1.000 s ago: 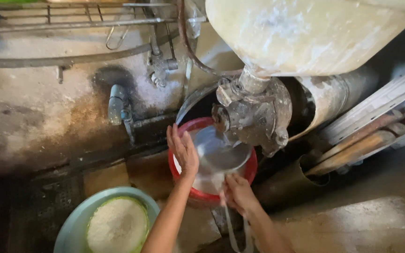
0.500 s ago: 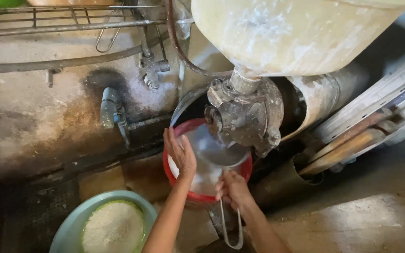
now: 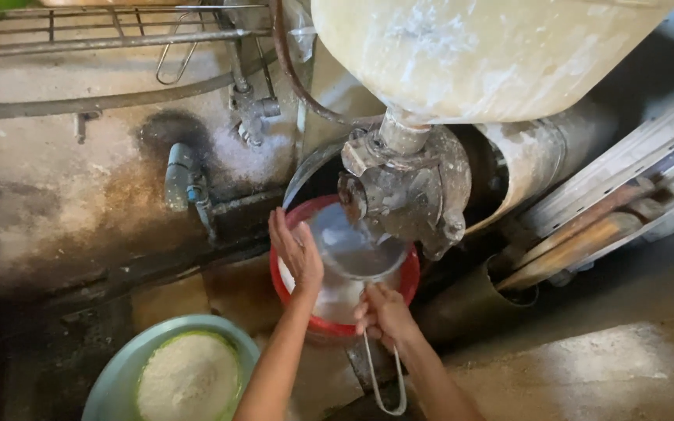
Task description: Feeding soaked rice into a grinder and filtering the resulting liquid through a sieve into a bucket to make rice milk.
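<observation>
**Sieve held over red bucket, under grinder spout**

Nearest: pale green basin (image 3: pixel 111 386) of white grain, cut off, left of red bucket (image 3: pixel 410 274). Right hand (image 3: pixel 384 313) closed around sieve (image 3: pixel 350 251) handle; wire loop (image 3: pixel 384 382) hangs below. Left hand (image 3: pixel 296 251) open against sieve rim. Grinder (image 3: pixel 407 187) hides bucket's far edge; hopper (image 3: pixel 477 54) above, top cropped.

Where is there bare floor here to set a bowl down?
Bare concrete floor lies right of the right hand, below the pipe. Crowded around the red bucket, between grinder, left hand and grain basin.

Stained concrete wall (image 3: pixel 33 210), dim wet floor (image 3: pixel 602 366), metal rack (image 3: pixel 79 23) above.
</observation>
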